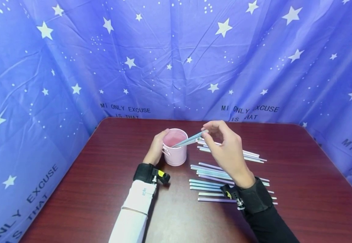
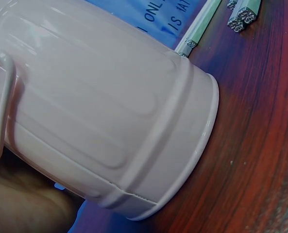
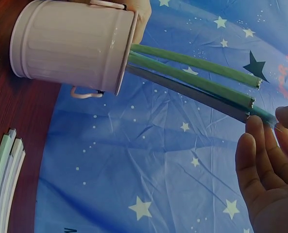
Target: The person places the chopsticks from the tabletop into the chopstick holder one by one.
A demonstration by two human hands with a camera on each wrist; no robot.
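My left hand (image 1: pixel 155 147) grips a small pale pink metal bucket (image 1: pixel 177 156) round its left side; the bucket stands upright on the table. Several pastel chopsticks (image 3: pixel 197 64) lean out over its right rim, green and greyish ones among them. With thumb and fingertips my right hand (image 1: pixel 229 152) pinches the upper end of a teal chopstick (image 3: pixel 263 115) whose lower part is inside the bucket. In the left wrist view the bucket wall (image 2: pixel 85 87) fills most of the picture, and only part of the left hand (image 2: pixel 29 199) shows.
Loose chopsticks (image 1: pixel 206 185) in blue, green, white and purple lie in rows on the dark red table (image 1: pixel 103 189), partly beneath my right arm. Another group (image 1: pixel 252 156) lies farther back. A blue star-patterned curtain (image 1: pixel 170 84) surrounds the table.
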